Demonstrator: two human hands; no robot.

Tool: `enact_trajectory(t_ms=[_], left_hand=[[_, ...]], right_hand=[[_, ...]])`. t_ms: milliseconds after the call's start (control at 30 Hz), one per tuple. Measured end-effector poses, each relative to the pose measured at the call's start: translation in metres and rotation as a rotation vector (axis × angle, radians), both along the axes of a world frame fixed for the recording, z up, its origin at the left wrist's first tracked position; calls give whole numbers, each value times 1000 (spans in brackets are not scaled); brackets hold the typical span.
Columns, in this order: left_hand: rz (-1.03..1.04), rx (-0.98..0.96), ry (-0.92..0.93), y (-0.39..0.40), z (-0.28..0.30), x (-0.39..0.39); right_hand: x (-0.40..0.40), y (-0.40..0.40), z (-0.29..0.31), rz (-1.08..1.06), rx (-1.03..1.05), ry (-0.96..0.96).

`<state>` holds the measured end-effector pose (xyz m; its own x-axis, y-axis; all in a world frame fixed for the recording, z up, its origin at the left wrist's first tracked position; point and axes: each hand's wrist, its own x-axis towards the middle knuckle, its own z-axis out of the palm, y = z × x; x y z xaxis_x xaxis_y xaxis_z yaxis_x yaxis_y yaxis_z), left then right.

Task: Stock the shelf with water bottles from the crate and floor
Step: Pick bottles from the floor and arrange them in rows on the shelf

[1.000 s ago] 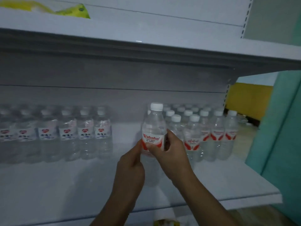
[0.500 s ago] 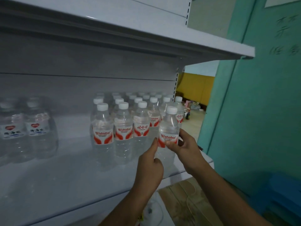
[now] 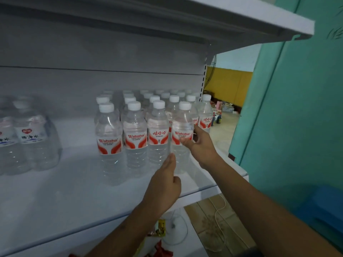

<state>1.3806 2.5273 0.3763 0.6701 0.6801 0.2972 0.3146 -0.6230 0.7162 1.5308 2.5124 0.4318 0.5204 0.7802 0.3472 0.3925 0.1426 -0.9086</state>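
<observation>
Near the front right corner of the shelf [image 3: 55, 210], your right hand [image 3: 201, 143] is pinching a Wahaha water bottle [image 3: 181, 127] at its label, right beside the front row of Wahaha bottles [image 3: 135, 138]. Your left hand [image 3: 163, 184] has its fingers up against the bottle's lower body, thumb loosely tucked, not really gripping. I'd say seat the base flat, tuck it against its neighbour, label facing out, then let go gently so nothing tips.

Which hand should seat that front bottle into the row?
Right. The right hand already pinches the bottle at its label; the left hand only touches its lower side with straight fingers.
</observation>
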Motion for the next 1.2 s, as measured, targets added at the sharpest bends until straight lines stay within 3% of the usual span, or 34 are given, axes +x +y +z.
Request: enact_trajectory(t_ms=[167,333,533,700,833,933,1033,1200], left_hand=[[-1,265,416,-9,-35,-2],[14,433,474,-8,-44,2],[10,408,496,-7,-43,1],[-7,246,378,-5,-36,-1],[26,1,140,-6,-20,-14],[48,-33,-8,-7,-8,-42],[101,-9,-107,-4,5,-86],[346,-20,-178,4,7,-203]], right_hand=[[4,20,-6,-50,30,13],[0,25,-12,-96,76,18],[-3,17,-4,-78,16,9],[-13,6,2,-92,-43,-15],[-38,-2,14,-226,80,-53],[-69,-13,30,-294,228,-197],[-120,-13,44,-94,304,-248],[-241,25,24,394,200,-293]])
